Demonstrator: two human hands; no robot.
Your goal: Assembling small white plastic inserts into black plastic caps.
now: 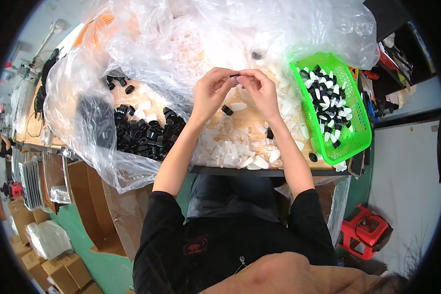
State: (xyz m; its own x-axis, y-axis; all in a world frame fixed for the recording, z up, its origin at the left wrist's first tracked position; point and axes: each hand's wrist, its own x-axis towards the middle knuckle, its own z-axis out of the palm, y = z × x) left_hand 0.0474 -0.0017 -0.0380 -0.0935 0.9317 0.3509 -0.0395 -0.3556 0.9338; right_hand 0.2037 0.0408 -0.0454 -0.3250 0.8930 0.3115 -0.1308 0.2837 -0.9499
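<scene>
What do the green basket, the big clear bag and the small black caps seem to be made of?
Green mesh basket: looks like rigid moulded plastic, with a regular grid. Big clear crinkled bag: thin glossy plastic film, wrinkled. Small black ribbed caps: probably hard plastic, with a slight shine.

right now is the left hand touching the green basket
Apart. The head view shows the left hand raised over the table's middle, with scattered white pieces lying between it and the green basket.

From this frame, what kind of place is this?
Likely a small assembly or packing workshop: both hands join a small part over a table heaped with black caps, beside a green basket of finished pieces and cardboard boxes.
</scene>
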